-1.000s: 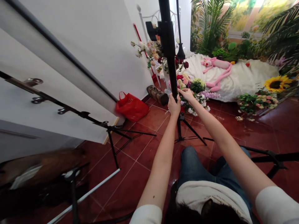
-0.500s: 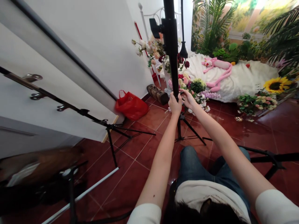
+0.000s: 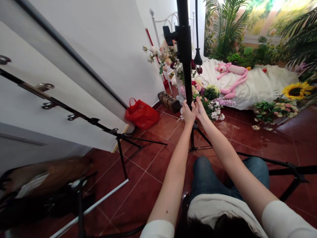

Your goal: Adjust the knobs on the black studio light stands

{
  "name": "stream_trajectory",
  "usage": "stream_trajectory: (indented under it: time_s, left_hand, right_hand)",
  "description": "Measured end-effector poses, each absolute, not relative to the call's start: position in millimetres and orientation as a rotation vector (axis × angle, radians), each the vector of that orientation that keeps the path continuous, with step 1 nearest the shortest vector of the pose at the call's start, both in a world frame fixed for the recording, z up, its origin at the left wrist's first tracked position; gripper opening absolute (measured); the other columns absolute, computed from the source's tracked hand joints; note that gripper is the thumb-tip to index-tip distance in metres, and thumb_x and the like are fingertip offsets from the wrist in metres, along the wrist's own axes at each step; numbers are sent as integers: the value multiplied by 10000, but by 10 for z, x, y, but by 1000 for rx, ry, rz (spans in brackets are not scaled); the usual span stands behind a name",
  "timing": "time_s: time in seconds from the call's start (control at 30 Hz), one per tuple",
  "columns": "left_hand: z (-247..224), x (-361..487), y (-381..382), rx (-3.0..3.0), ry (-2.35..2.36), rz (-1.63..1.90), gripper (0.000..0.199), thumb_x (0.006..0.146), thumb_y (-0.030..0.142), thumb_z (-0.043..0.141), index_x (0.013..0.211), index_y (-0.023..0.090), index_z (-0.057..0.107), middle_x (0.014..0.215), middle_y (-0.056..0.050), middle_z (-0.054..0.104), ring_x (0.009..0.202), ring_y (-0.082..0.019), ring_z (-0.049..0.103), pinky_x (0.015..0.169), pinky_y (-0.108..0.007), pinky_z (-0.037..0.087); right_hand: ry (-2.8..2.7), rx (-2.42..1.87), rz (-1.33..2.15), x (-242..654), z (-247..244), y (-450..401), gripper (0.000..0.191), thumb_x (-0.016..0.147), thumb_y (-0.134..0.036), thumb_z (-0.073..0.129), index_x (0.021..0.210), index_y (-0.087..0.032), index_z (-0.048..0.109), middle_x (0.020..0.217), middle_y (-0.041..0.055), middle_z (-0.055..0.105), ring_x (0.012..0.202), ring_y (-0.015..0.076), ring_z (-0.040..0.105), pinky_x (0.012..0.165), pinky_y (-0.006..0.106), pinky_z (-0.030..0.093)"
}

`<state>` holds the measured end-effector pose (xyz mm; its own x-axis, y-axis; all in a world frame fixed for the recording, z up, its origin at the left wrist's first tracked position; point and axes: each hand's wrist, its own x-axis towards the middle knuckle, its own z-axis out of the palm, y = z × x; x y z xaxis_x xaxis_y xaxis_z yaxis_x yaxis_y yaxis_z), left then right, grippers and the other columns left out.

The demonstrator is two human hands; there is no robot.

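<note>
A black light stand rises upright in front of me, its folding legs spread on the floor below. My left hand is closed round the lower part of the pole, from the left side. Against the pole's right side, my right hand is closed too, fingers pointing up and touching the left hand. The fingers partly hide whatever lies between them. Higher on the pole sits a clamp collar with a black knob. A black cable with a plug hangs just right of the pole.
Bouquets of flowers stand behind the pole, near a white-draped bed with a pink plush toy. A red bag rests by the wall. Another stand is at left; black tripod legs reach in from the right.
My right hand has come down and in against the pole, its fingers now close beside the left hand. The view has shifted slightly, so the scene sits a little further right.
</note>
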<state>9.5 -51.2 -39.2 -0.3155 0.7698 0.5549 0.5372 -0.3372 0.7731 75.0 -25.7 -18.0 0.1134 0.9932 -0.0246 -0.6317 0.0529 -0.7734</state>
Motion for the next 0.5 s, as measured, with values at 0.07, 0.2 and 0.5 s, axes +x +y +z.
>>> stream_trajectory:
  time_s: [0.07,0.2,0.5]
  left_hand:
    - [-398,103,-507,1702,1681,1718,539,982,586,334,1249,147,498,1184,-192,677,1123,-261,672,925,-356,511]
    - [-403,101,-502,1710,1670,1716,533,986,581,330,1259,155,497,1205,-183,674,1134,-259,667,934,-356,508]
    - [-371,104,-545,1715,1686,1676,540,990,579,327,1298,162,478,1246,-186,661,1162,-256,658,952,-364,507]
  right_hand:
    - [-573,-756,1274,742,-159,-206,429,661,-521,818,794,-250,513,593,-112,456,516,67,480,502,197,429]
    - [-611,-898,1175,750,-22,-162,478,597,-393,874,735,-232,445,597,-116,452,497,50,448,475,200,385]
    - [-747,-1204,1020,825,149,-295,361,678,-271,828,761,-219,481,613,-92,537,569,66,521,544,183,409]
